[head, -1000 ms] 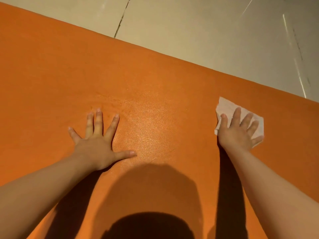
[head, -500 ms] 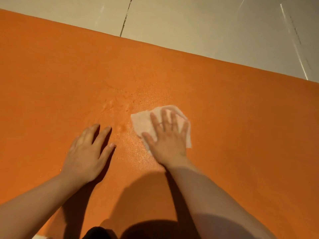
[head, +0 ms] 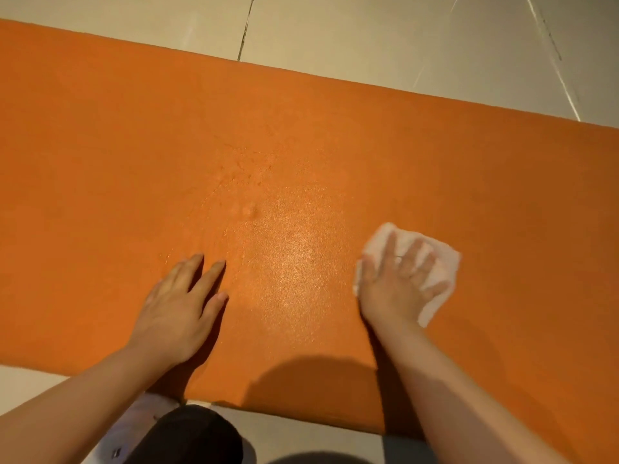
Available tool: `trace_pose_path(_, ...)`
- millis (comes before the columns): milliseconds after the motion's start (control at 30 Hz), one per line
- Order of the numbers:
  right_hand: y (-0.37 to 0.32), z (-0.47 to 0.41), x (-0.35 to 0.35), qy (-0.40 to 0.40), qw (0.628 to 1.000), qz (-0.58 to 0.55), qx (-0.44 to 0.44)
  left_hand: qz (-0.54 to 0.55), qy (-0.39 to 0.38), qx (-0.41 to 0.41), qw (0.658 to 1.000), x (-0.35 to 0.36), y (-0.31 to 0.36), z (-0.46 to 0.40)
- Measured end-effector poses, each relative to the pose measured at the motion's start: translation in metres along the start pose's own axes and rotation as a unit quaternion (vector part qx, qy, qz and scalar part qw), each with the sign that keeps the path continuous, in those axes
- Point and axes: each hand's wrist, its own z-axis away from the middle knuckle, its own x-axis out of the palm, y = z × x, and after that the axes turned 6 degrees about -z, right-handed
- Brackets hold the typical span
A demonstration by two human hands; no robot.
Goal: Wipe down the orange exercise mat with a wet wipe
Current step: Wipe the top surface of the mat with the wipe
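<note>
Orange mat (head: 100,162) is lying flat on the tiles (head: 368,35). Right hand (head: 398,279) is pressing the wipe (head: 442,262) onto it with fingers spread, right of the glossy patch (head: 291,262); left hand (head: 181,306) is resting flat left of it, probably steadying the mat.

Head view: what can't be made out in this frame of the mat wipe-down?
- Mat: both ends are cut off by the left and right frame edges, so its full length is unseen.
- Wipe: the middle is hidden under the right hand, and motion blur smears its edges.
- Mat under the left hand: hidden by the palm.
- Near mat edge, bottom right: covered by the right forearm and shadow.
</note>
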Motion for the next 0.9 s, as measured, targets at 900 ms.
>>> trace_pose_path(900, 0.003, 0.126, 0.061, 0.034, 0.988, 0.029, -0.148, -0.043, -0.011, 0.068, 0.997, 0.017, -0.014, 0.055)
